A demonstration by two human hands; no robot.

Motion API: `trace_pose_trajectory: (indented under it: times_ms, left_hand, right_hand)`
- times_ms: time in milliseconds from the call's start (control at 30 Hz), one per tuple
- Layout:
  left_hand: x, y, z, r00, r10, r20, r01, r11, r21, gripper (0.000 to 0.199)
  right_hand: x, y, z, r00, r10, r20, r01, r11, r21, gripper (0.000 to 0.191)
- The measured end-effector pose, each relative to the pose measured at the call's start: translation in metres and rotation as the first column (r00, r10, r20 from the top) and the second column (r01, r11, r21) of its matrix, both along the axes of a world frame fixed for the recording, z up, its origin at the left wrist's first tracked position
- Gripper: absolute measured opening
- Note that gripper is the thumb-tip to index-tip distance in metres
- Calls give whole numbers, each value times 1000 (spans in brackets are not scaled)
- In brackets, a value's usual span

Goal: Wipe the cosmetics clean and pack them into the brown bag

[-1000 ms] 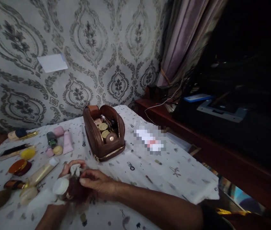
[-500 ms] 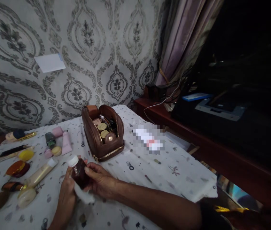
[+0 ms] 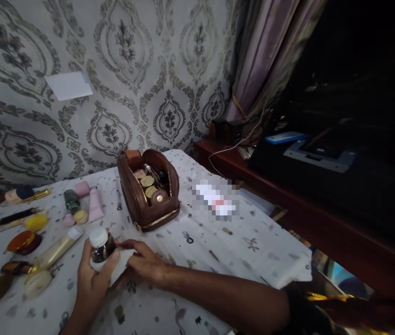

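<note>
My left hand (image 3: 94, 281) is wrapped round a small dark brown bottle (image 3: 102, 252) with a white cap, held upright above the table's near side. My right hand (image 3: 148, 263) pinches a white wipe (image 3: 122, 265), which lies round the lower part of the bottle. The wipe looks like tissue or thin cloth; its exact kind I cannot make out. Just beyond my hands stands a brown cosmetic bag (image 3: 155, 216), unzipped, with round gold-topped items and other small things inside.
Left of my hands lie a cream tube (image 3: 59, 247), an orange-lidded jar (image 3: 24, 242), a pink tube (image 3: 95, 204), a dark green jar (image 3: 71, 200) and several brushes. A blurred-out white item (image 3: 216, 200) lies right of the bag. A dark wooden shelf (image 3: 232, 163) borders the table.
The white wipe has come up round the bottle's lower part. My right hand has shifted from the bottle's side to the wipe, and the bottle has turned more upright in my left hand.
</note>
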State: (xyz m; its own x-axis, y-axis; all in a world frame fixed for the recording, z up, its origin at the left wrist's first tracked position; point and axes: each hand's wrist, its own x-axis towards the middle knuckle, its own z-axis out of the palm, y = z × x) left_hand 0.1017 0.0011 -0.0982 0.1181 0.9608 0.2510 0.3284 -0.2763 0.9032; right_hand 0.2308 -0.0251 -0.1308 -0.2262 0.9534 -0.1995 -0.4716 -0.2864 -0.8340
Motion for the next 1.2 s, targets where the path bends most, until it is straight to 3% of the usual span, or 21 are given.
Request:
trace_pose_trajectory:
  times_ms: [100, 300, 500, 833, 1067, 1200]
  left_hand:
    - [-7, 2, 1, 999, 4, -44, 0, 996, 86, 32]
    - [-13, 7, 0, 962, -133, -238, 176, 970, 169, 34]
    - [-8, 7, 5, 964, -60, -261, 114, 974, 198, 38]
    - [-9, 18, 2, 980, 41, -195, -24, 996, 91, 35]
    - [-8, 21, 10, 996, 67, -53, -72, 993, -93, 48]
    - [-5, 16, 9, 999, 46, 7, -45, 997, -66, 53]
  right_hand:
    - [1, 3, 0, 999, -29, -31, 29, 1000, -6, 61]
    - [3, 6, 2, 998, -31, -46, 36, 994, 105, 62]
    - [8, -2, 15, 990, 70, -123, -50, 986, 162, 76]
    - [10, -8, 17, 981, 139, -137, -120, 984, 135, 61]
    - [11, -4, 15, 964, 81, -255, -42, 987, 155, 58]
    - [10, -1, 14, 934, 32, -356, 15, 992, 129, 56]
